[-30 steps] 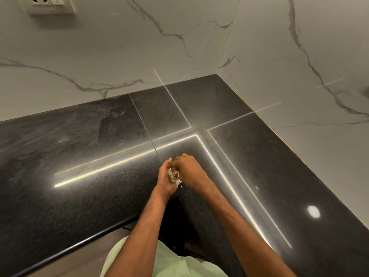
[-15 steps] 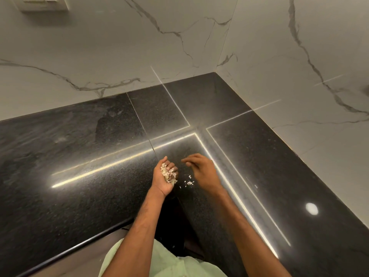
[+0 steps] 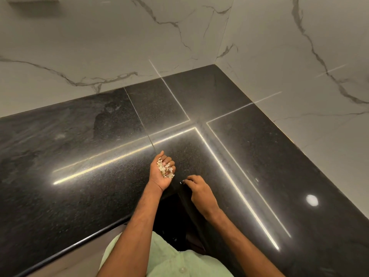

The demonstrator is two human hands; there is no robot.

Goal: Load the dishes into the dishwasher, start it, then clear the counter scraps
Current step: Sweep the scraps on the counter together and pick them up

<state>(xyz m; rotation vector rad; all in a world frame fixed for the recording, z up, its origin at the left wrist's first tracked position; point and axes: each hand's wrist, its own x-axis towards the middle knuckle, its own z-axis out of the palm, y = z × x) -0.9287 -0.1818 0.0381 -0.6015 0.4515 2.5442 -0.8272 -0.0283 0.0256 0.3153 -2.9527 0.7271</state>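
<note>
1. While the pale green shirt (image 3: 165, 260) fills the nearest part of the view, both forearms reach out from it over the inner corner of the black counter (image 3: 79, 176)
2. Nearer of the two, the right hand (image 3: 200, 191) lies palm down with its fingers loosely bent and its fingertips (image 3: 187, 179) on or just above the stone; nothing shows pinched in it
3. Just off those tips, toward the person's left, one pale crumb (image 3: 180, 182) lies on the counter between the two hands, too small for any long axis to be made out
4. A little farther out, the left hand (image 3: 159, 177) is turned palm up and cupped, its fingers curled round a heap of scraps (image 3: 164, 169); its heel sits close to the crumb, up and to the left of it
5. By my judgement the right hand is the nearer one, so the coming move is a short leftward pinch or sweep toward the cup
6. Farthest off, the counter runs back to the veined marble wall (image 3: 119, 47)
</note>
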